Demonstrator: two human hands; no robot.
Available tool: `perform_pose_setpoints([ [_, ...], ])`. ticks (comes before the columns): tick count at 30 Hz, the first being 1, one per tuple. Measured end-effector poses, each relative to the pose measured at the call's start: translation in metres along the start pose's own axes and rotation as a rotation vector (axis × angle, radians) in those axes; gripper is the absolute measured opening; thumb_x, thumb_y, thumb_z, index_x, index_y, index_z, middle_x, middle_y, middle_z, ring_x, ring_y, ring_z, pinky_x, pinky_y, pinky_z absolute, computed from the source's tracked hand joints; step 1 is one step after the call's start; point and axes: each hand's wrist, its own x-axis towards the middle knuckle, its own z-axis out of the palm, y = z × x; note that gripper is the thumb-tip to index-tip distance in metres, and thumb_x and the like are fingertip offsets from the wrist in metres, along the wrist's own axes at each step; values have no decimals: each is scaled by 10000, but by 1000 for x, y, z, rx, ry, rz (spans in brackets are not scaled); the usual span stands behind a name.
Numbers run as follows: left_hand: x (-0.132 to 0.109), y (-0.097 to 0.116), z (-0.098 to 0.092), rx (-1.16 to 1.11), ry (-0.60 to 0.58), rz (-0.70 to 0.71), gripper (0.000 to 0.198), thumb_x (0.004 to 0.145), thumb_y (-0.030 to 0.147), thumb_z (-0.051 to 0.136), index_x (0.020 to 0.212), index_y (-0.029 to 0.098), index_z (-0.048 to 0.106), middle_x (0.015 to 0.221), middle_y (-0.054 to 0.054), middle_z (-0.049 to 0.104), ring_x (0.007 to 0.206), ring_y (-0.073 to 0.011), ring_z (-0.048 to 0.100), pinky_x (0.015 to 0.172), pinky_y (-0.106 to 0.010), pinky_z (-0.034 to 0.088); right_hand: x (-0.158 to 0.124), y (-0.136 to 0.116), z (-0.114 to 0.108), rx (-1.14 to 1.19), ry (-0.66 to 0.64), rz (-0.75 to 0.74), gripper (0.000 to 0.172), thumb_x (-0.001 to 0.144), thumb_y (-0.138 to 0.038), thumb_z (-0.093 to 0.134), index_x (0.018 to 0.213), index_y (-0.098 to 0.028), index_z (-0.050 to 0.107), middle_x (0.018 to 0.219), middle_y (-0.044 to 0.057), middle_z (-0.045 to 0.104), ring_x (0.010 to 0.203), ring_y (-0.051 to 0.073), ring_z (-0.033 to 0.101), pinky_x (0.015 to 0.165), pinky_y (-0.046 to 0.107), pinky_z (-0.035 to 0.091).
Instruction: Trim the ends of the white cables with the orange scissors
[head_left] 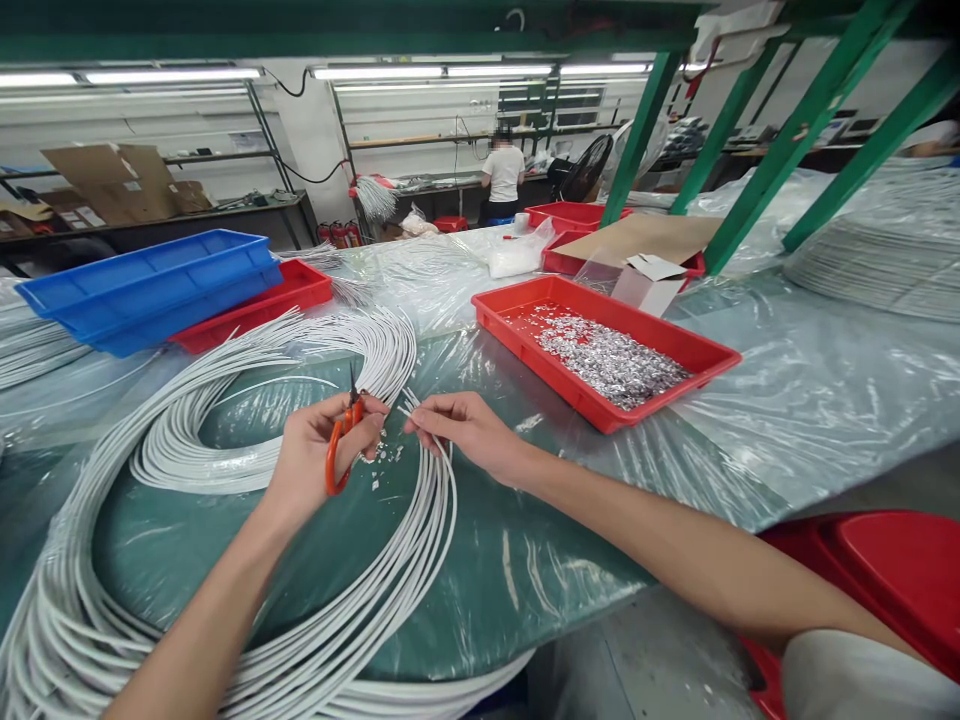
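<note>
At centre frame the left hand is closed round orange snips, whose blades point up and slightly right toward the wire ends. The right hand pinches those ends between thumb and fingers, just right of the blades; it is the nearer hand to the wire. From the pinch the white wires run down and away toward the lower left, joining the big coil on the counter. Small offcuts (pale flecks) lie between the hands. A red tray of silvery bits sits to the upper right.
</note>
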Motion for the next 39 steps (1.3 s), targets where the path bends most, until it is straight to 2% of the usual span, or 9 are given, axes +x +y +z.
perform_pose_setpoints([
  [5, 1, 1, 2, -3, 2, -3, 239, 832, 287, 601, 632, 167, 548, 547, 30, 521, 527, -92, 473, 515, -190, 392, 0, 0, 0, -20, -10, 1, 294, 867, -402, 618, 789, -125, 680, 607, -12, 551, 542, 86, 470, 530, 235, 328],
  [8, -1, 2, 2, 34, -8, 12, 181, 826, 337, 628, 774, 163, 630, 551, 36, 521, 534, -96, 476, 517, -188, 393, 0, 0, 0, -22, -33, 13, 299, 862, -406, 618, 800, -120, 683, 603, -14, 545, 538, 87, 462, 531, 237, 325],
  [12, -4, 4, 2, 107, -17, 36, 247, 786, 374, 683, 896, 153, 682, 611, 18, 579, 575, -109, 505, 527, -188, 404, -1, 1, 1, 12, -86, 17, 303, 852, -405, 622, 768, -117, 668, 559, -27, 505, 517, 87, 435, 537, 243, 314],
  [15, -5, 7, 4, 133, -44, 75, 239, 772, 373, 696, 862, 152, 694, 681, -5, 639, 616, -117, 531, 568, -191, 431, -2, 0, 0, 89, -126, 76, 303, 843, -403, 635, 762, -113, 662, 551, -30, 484, 511, 87, 418, 540, 247, 306],
  [21, -5, 10, 5, 192, -81, 113, 272, 791, 418, 655, 722, 155, 674, 638, -4, 612, 594, -116, 493, 557, -198, 418, -1, -1, -5, 146, -200, 196, 295, 832, -399, 652, 743, -118, 629, 548, -47, 426, 505, 83, 405, 546, 246, 304],
  [27, -5, 12, 1, 56, -128, -39, 165, 758, 305, 690, 705, 160, 633, 573, 40, 516, 529, -86, 447, 496, -180, 364, -2, 1, -1, -347, -24, -160, 231, 885, -326, 591, 765, -137, 649, 613, -10, 522, 571, 104, 430, 564, 250, 337],
  [32, -4, 6, 0, -142, -194, -163, 190, 761, 253, 680, 635, 166, 567, 559, 39, 510, 514, -83, 473, 500, -180, 374, -7, -1, 7, -725, 95, -417, 169, 896, -217, 581, 756, -157, 654, 687, 21, 607, 705, 142, 478, 689, 278, 379],
  [35, -2, 2, 1, -223, -165, -160, 246, 792, 279, 652, 605, 163, 541, 572, 24, 519, 531, -86, 481, 505, -185, 368, -7, -1, 6, -702, 102, -408, 175, 906, -227, 567, 760, -159, 637, 686, 19, 599, 685, 138, 472, 675, 276, 381],
  [39, -1, 3, 2, -60, -48, -110, 260, 798, 325, 667, 636, 158, 550, 556, 27, 507, 523, -83, 436, 498, -186, 336, -4, 1, 1, -401, 48, -226, 244, 938, -349, 526, 818, -152, 606, 644, -11, 509, 564, 105, 425, 559, 253, 353],
])
